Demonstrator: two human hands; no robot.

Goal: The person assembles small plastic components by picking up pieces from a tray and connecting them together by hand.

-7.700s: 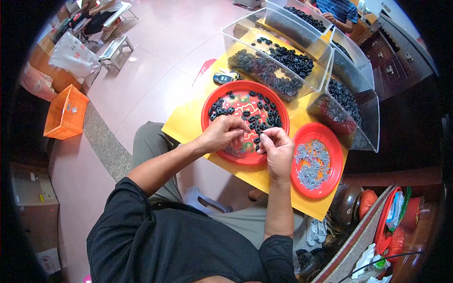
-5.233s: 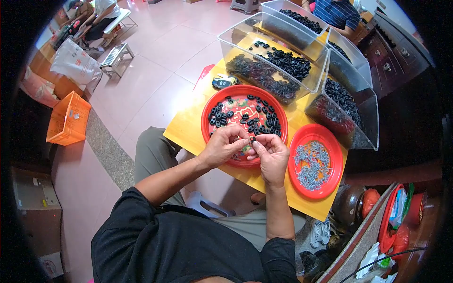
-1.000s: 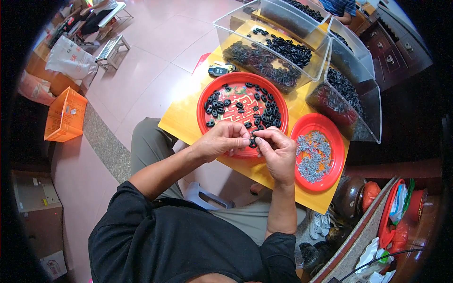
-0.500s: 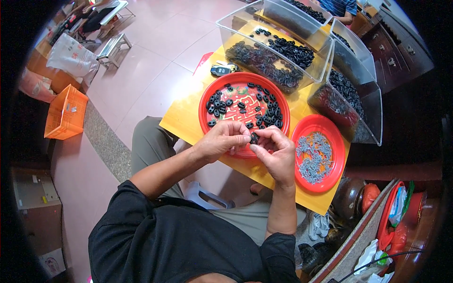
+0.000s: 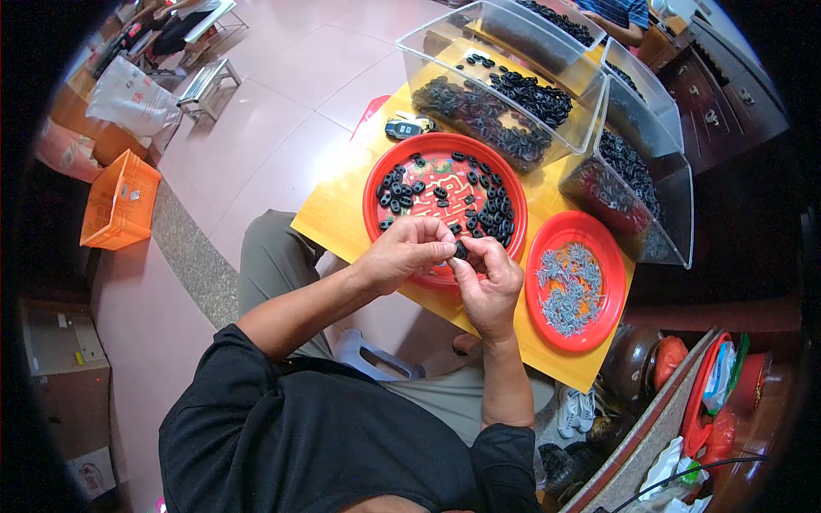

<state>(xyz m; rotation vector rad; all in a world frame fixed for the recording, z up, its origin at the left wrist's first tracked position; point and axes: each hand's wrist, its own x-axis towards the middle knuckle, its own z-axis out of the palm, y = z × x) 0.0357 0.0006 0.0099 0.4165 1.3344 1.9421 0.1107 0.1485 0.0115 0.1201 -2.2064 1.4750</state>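
Observation:
Over the near rim of a red tray (image 5: 373, 224), my two hands meet around a small black oval piece (image 5: 461, 250). My left hand (image 5: 402, 254) pinches it from the left with thumb and forefinger. From the right, my right hand (image 5: 491, 286) is closed on the same piece, its thumb pressed against it. Fingertips cover part of the piece. Loose black oval pieces with two holes (image 5: 496, 209) lie in the tray, in a group at left and a denser one at right. A smaller red plate (image 5: 609, 315) with slender grey pieces (image 5: 569, 291) stands beside my right hand.
Clear plastic bins (image 5: 479, 111) of black pieces stand at the back and right of the yellow table (image 5: 329, 205). A dark key fob (image 5: 402, 128) lies behind the tray. Another person's arm (image 5: 629, 32) shows at far right. An orange crate (image 5: 120, 201) stands on the floor left.
My right hand has shifted slightly left and down, its fingers curled closer around the black piece. My left hand stays nearly in place.

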